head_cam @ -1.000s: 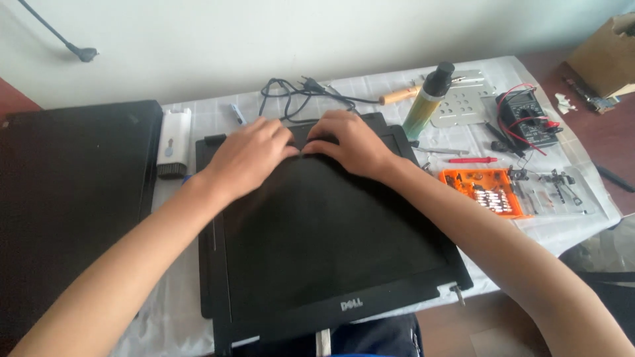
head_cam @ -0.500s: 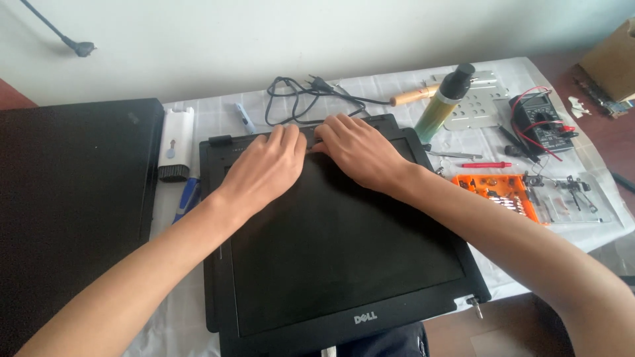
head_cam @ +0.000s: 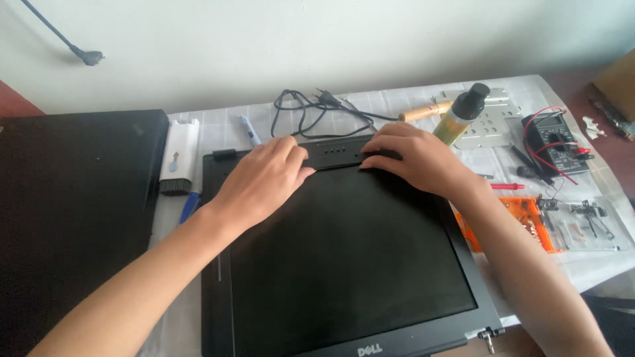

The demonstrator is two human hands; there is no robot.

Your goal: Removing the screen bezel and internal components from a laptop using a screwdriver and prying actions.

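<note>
The left hand [head_cam: 268, 178] and right hand [head_cam: 413, 158] have drawn apart along the far edge of the black flat laptop screen panel [head_cam: 344, 264], fingertips no longer meeting.

Multimeter [head_cam: 557, 140], black cable [head_cam: 311, 112], orange screwdriver kit [head_cam: 522, 221]

Soft, even daylight, faint shadows, mild glare on the dark screen [head_cam: 344, 264], slightly soft focus throughout.

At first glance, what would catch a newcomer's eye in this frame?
The big black laptop screen panel fills the middle of the table, with the left hand and right hand pressed on its far edge. Right of it lie an orange bit case and a multimeter with red leads. A black cable is looped behind the panel.
</note>
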